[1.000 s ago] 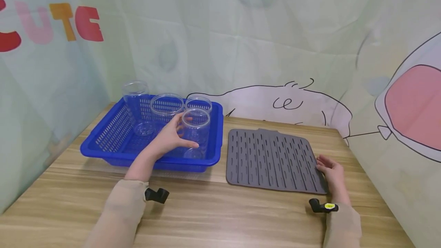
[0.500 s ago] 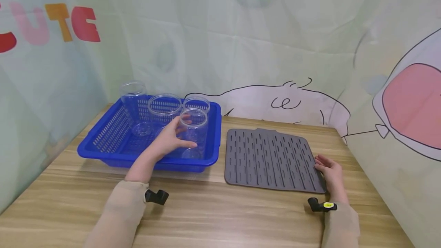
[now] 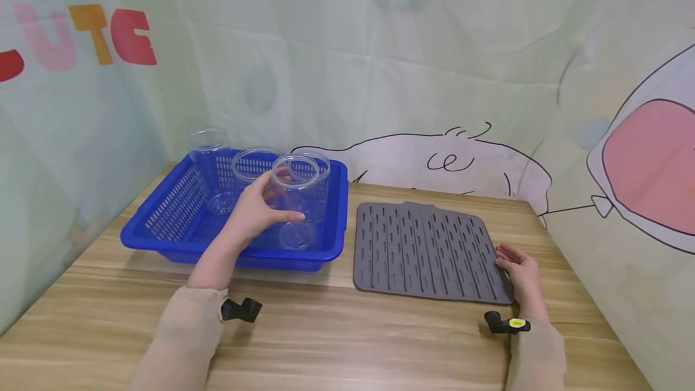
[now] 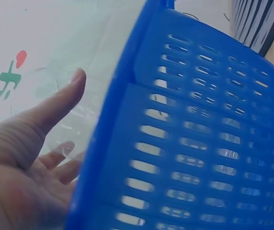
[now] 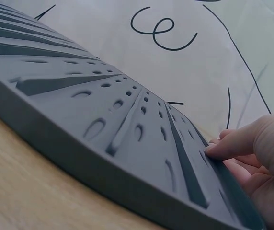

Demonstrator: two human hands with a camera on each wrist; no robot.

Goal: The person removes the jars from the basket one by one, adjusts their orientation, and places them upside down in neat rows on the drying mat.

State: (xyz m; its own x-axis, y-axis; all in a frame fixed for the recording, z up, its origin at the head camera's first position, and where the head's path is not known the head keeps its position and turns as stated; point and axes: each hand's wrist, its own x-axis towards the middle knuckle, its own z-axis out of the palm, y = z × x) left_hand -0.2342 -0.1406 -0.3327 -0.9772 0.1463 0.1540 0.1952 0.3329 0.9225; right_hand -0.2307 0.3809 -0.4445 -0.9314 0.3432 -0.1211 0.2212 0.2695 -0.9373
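Observation:
My left hand point(image 3: 254, 207) grips a clear jar point(image 3: 295, 198), its thumb on the near side and its fingers round the far side. The jar stands upright within the blue basket point(image 3: 130, 235), near its front right corner. Other clear jars share the basket: a tall jar point(image 3: 209, 165) at the back left, a wide jar point(image 3: 250, 165) partly behind my hand, and one overlapped by the held jar. My right hand point(image 3: 518, 267) pinches the right edge of a grey ridged drying mat point(image 3: 429, 252); in the right wrist view its thumb point(image 5: 228, 146) lies on the mat's top.
Basket and mat lie side by side on a wood-grain table point(image 3: 347, 343), with a narrow strip of table between them. A printed curtain point(image 3: 336, 77) hangs close behind and along both sides. The basket's slotted wall point(image 4: 199, 124) fills much of the left wrist view.
My left hand and the jar have shifted slightly left and up in the head view, so the jar now overlaps the one behind it. The right hand stays at the mat's edge.

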